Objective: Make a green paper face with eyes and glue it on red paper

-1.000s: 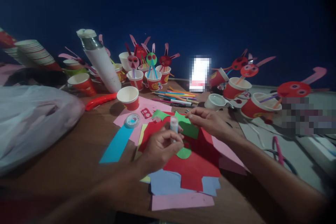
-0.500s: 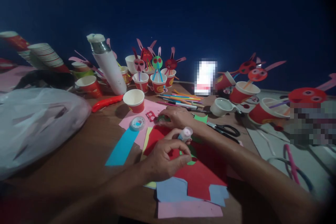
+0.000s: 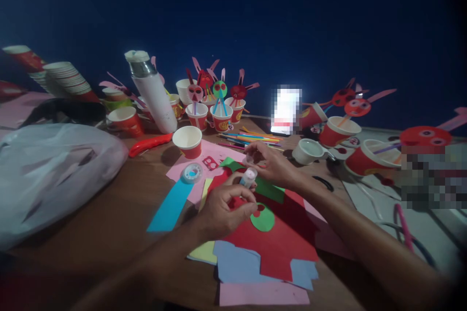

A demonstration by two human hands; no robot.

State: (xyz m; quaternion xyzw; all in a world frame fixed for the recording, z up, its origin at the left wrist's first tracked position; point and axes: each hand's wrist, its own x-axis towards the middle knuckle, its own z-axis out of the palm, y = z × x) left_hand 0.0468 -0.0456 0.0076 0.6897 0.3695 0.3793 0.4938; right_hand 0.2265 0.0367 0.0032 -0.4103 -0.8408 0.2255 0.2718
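My left hand (image 3: 226, 209) is closed around a small glue stick (image 3: 249, 177), its open white end pointing up. The thumb and index finger form a ring below the stick. Beside their tips is a green paper circle (image 3: 263, 219) bearing dark red pieces; whether the fingers pinch one, I cannot make out. Past the glue stick, my right hand (image 3: 269, 161) is raised with its fingertips pinched on a small translucent cap (image 3: 248, 160). Red paper (image 3: 288, 233) and a green strip (image 3: 272, 190) lie under both hands.
A tape roll (image 3: 191, 173) sits on blue paper (image 3: 170, 206). Nearby are a paper cup (image 3: 187, 143), a red-handled cutter (image 3: 149, 145), pencils (image 3: 251, 138), a white flask (image 3: 155, 95), a plastic bag (image 3: 54, 175) and a water cup (image 3: 308, 151). Cups with paper rabbit faces stand behind.
My right hand has lifted off the pink paper and moved right, now with the cap at its fingertips. My left hand has shifted slightly left, exposing more of the green circle.
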